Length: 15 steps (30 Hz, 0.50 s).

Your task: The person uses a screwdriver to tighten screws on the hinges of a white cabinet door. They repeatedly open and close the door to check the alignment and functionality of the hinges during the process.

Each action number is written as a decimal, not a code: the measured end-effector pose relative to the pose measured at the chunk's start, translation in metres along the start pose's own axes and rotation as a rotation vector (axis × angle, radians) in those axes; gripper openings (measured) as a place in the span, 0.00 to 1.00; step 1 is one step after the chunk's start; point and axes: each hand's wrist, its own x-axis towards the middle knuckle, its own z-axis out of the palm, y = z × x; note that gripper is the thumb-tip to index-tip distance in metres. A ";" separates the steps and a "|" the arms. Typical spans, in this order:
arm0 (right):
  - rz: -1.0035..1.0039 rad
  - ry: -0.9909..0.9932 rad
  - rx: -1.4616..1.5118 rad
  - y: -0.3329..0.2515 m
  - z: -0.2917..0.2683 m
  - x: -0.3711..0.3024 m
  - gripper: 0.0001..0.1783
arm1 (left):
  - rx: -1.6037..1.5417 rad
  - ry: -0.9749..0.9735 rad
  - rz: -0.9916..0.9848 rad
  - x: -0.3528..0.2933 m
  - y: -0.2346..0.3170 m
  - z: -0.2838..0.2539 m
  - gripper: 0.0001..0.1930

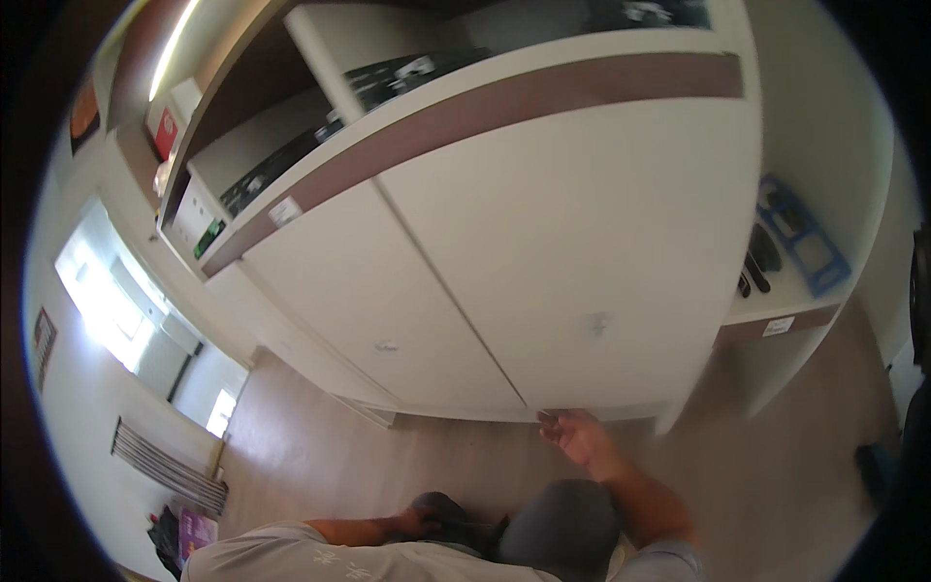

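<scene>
A person in a grey shirt [407,566] with pale lettering, most of it lost in the folds, bends before a cream-white cabinet [543,60] whose flat front fills the view. The right hand [579,436] is just by the lower edge of the broad cream-white right-hand door [562,223], near the narrow gap beside the plain white left-hand door [349,301]; its grip looks released, fingers loosely curled, though I cannot tell whether the fingertips touch the door. The left hand [419,525] is low by the dark grey trouser knee, its fingers so shadowed that I cannot tell whether that grip is clenched or holding anything. Above the brown band, dark printed boxes [383,80] are cut off by the rim and too dim to read. A small white label [284,211] on the band and another white rectangular label [778,326] on the side shelf's edge carry print too tiny to make out. On that side shelf, a blue plastic frame [805,238] lies near black-handled implements [755,274], their kind unclear. Blurred greyish marks [598,325] sit on the doors.
</scene>
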 end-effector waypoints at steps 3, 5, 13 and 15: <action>0.064 0.030 -0.052 0.004 0.014 0.005 0.21 | -0.097 0.072 0.044 -0.011 -0.012 0.011 0.29; 0.104 0.046 -0.092 0.006 0.022 0.009 0.24 | -0.066 0.143 0.027 -0.017 -0.010 0.015 0.29; 0.238 0.102 -0.250 0.013 0.032 0.027 0.26 | -0.132 0.295 -0.021 -0.046 0.010 0.011 0.28; 0.274 0.093 -0.290 0.015 0.034 0.022 0.24 | -0.123 0.321 -0.037 -0.039 -0.004 0.020 0.27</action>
